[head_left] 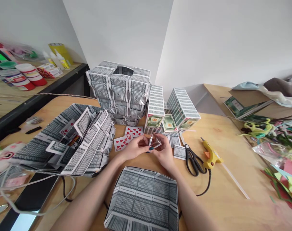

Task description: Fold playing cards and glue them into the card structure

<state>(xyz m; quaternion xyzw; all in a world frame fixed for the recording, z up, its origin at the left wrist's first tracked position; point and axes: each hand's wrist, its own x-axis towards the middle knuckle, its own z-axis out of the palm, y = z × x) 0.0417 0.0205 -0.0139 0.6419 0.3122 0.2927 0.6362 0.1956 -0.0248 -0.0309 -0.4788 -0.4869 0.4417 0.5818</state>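
In the middle of the table my left hand [135, 147] and my right hand [164, 152] meet with bent fingers around a small folded playing card [156, 144]. Its white edges show between the fingertips; the rest is hidden. Two heart playing cards [123, 142] lie face up beside my left hand. Close to my right hand are face-down cards [179, 151], one of them curved. Between my forearms stands an open tray made of playing cards [141, 197]. Stacked card packs [155, 107] stand just beyond my fingers.
A larger card-covered box [128, 93] with a top opening stands at the back. An open card-built container [88, 144] leans at left. Black-handled scissors [194, 162] and a yellow glue gun [211, 155] lie at right, near colourful scraps [284, 179]. White cables [22, 208] cross the lower left.
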